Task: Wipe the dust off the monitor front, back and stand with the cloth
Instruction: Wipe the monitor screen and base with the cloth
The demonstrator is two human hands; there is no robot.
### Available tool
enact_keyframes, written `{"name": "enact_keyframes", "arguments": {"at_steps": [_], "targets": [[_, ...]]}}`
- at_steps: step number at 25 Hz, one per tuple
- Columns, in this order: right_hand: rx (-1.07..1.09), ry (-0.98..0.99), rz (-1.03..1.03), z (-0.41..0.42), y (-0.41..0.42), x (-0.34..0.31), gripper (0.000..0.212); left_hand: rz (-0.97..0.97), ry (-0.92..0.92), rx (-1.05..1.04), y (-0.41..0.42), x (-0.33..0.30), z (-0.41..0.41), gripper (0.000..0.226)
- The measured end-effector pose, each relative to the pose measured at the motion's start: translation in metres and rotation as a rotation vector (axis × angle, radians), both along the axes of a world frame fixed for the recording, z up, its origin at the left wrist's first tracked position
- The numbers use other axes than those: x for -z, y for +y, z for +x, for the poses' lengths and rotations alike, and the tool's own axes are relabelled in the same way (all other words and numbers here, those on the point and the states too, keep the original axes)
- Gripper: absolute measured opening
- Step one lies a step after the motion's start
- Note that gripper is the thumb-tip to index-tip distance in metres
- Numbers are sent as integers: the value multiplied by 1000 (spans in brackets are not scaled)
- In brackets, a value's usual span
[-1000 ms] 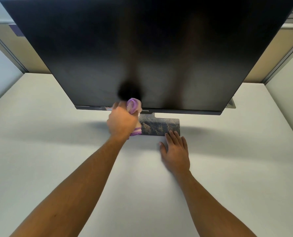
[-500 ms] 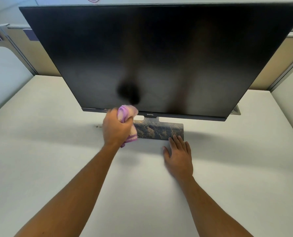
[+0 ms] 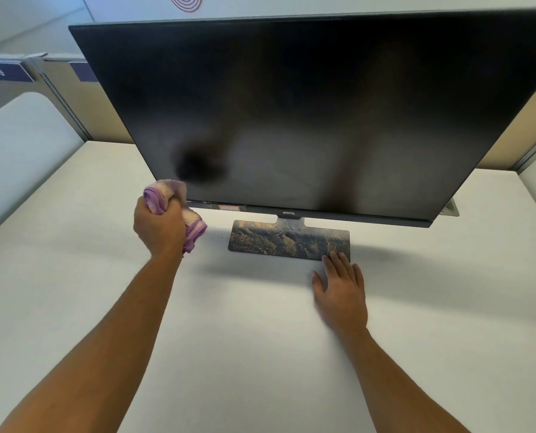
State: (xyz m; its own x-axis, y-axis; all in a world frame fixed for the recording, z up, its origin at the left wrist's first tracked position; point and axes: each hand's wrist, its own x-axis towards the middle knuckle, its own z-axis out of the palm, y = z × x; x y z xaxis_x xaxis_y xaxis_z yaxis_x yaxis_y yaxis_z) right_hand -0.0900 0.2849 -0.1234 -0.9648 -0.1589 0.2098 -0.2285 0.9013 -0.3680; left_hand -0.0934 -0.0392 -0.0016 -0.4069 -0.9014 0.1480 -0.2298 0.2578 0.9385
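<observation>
A large black monitor faces me, its screen dark and off. Its flat stand base lies on the desk below and is covered in brownish dust. My left hand grips a bunched purple and cream cloth at the screen's lower left corner, left of the stand base. My right hand lies flat on the desk with straight fingers, the fingertips touching the front right corner of the base. The monitor's back is hidden.
The white desk spreads wide in front of and beside the monitor. Beige partition panels rise behind the desk, and a pale curved divider stands at the left. A grey object peeks out behind the screen's right bottom edge.
My left hand has moved left with the cloth, away from the stand base toward the screen's lower left corner. My right hand stays flat at the base. The view has tilted up.
</observation>
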Motion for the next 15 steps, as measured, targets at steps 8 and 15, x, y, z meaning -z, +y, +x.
{"name": "enact_keyframes", "arguments": {"at_steps": [8, 15], "targets": [[-5, -48, 12, 2, 1, -6, 49, 175, -112, -67, -18, 3, 0, 26], [3, -43, -7, 2, -1, -9, 48, 247, -49, 131, -5, 12, 1, 23]]}}
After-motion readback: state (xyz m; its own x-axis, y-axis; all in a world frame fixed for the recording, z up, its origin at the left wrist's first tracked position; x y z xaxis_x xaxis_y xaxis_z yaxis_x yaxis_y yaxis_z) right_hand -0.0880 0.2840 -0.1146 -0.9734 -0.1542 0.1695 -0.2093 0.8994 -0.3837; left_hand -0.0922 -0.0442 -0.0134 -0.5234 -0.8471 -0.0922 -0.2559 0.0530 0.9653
